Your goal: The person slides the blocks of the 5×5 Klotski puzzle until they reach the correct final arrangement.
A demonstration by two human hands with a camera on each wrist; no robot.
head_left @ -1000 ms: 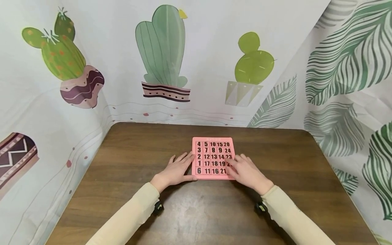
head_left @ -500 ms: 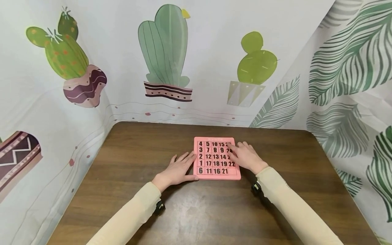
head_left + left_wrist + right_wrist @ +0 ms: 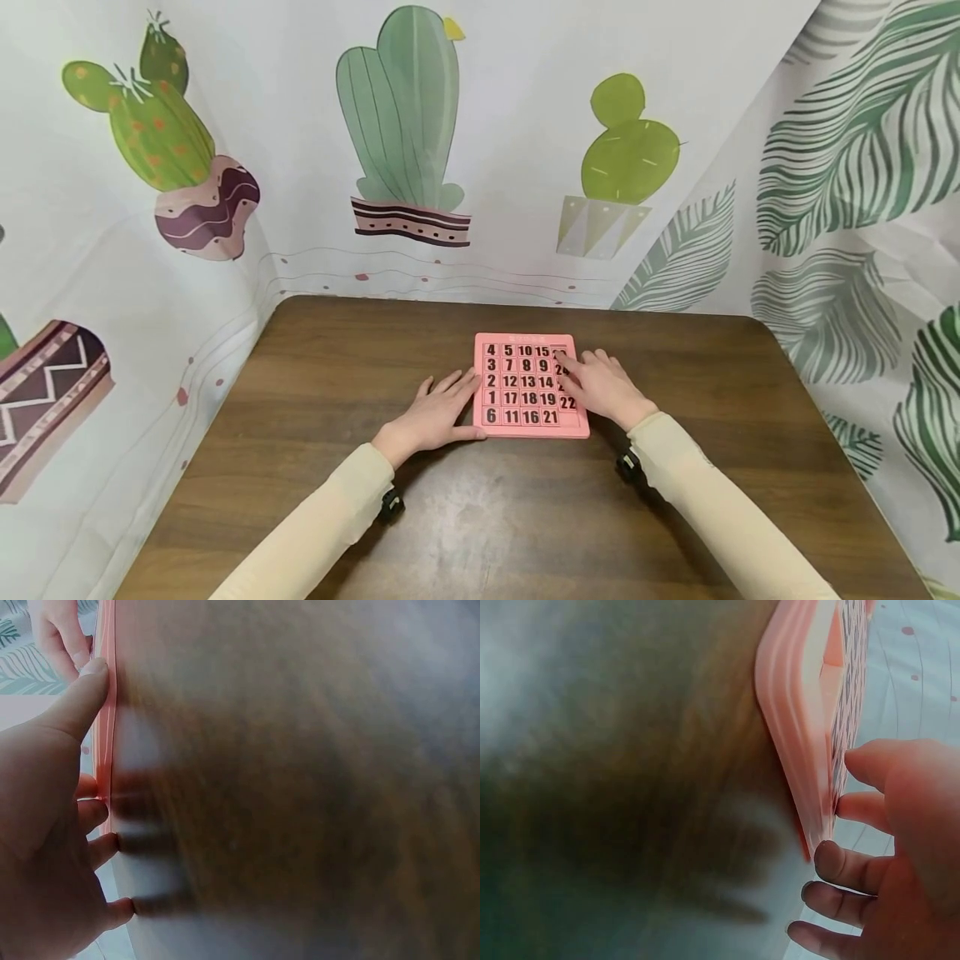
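A pink sliding number puzzle (image 3: 531, 428) lies on the table, its black-numbered tiles in rows. Its bottom right slot shows bare pink, and the right column sits slightly lower than its neighbours, with a narrow gap above its top tile. My left hand (image 3: 432, 417) rests against the puzzle's left side, thumb at the near left corner, fingers spread along the edge. My right hand (image 3: 605, 383) reaches over the right edge. Its fingertips touch the right-column tiles and partly hide the upper numbers. In the right wrist view the thumb (image 3: 870, 761) and index finger meet the tile face.
The brown wooden table (image 3: 360, 350) surrounds the puzzle. Behind and beside it hangs a white cloth (image 3: 517, 167) printed with cacti and leaves. Each wrist wears a small black device, one of them the right wrist device (image 3: 628, 464).
My right hand has moved from the lower right of the puzzle up to the top of the right column, uncovering the bottom slot. That column has slid slightly down. My left hand stays put.
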